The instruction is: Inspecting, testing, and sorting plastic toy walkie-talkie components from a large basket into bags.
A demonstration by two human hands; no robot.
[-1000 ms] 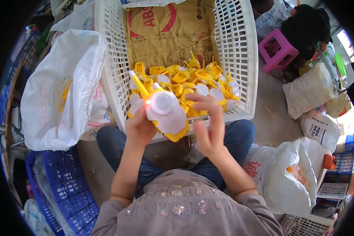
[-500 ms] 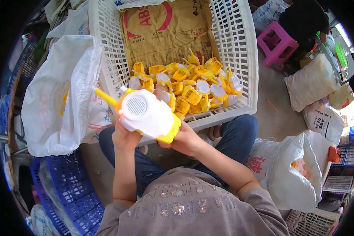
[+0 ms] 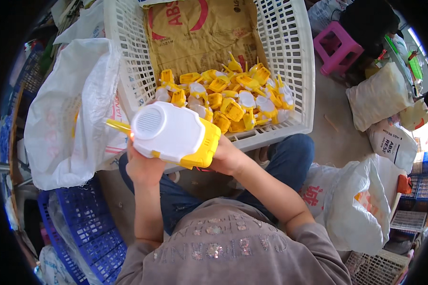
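Fingers (image 3: 133,153) around plastic casing (image 3: 176,130), white basket (image 3: 276,133) beyond, pink stool (image 3: 347,40) on floor (image 3: 329,107).

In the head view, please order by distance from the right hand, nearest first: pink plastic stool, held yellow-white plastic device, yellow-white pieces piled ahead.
1. Yellow-white plastic device: against the right hand.
2. Yellow-white pieces: piled ahead.
3. Pink plastic stool: upper right.

The white-and-yellow handset-shaped plastic casing (image 3: 176,130) looks hard and smooth, with a soft sheen and a finely ribbed disc. The white lattice-walled plastic basket (image 3: 308,88) has a duller finish; the brown paper sack (image 3: 209,52) inside is matt and creased. The crumpled white sack (image 3: 64,118) seems woven plastic, the pink plastic stool (image 3: 338,43) smooth, the grey cloth shirt (image 3: 252,268) matt with glittering sequins.
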